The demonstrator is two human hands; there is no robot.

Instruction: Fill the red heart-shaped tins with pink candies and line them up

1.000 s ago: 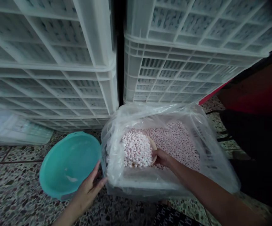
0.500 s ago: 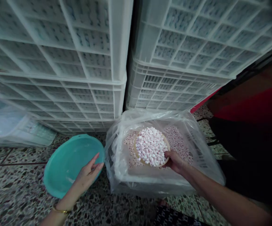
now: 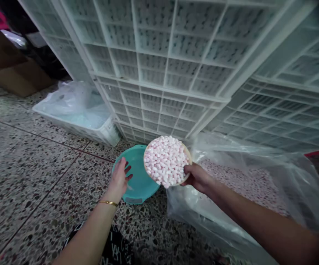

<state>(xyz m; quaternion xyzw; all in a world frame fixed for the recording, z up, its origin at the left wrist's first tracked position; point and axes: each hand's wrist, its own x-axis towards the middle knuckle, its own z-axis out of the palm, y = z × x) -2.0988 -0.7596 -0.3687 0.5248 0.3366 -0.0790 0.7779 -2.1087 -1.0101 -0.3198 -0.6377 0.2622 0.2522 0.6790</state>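
My right hand (image 3: 196, 177) grips the rim of a shallow round bowl (image 3: 188, 154), thumb over the edge. Small pale pink and white pellets (image 3: 165, 160) heap the bowl full. It hangs partly over the right side of a turquoise basin (image 3: 140, 184) on the floor. Over the basin's left side is my left hand (image 3: 121, 176), fingers spread and holding nothing. To the right, a crate lined with clear plastic (image 3: 203, 213) contains many more pinkish pellets (image 3: 248, 184), partly covered by my right forearm.
Stacked white plastic crates (image 3: 159, 81) rise right behind the basin. A low white crate (image 3: 93, 132) with a plastic bag (image 3: 73, 97) stands at the left. Farther left is a cardboard box (image 3: 21, 77). The floor (image 3: 32, 176) is speckled terrazzo.
The full bowl has moved left in my right hand, from above the lined crate to the basin's edge. My left hand's fingers have spread. The view has turned left.
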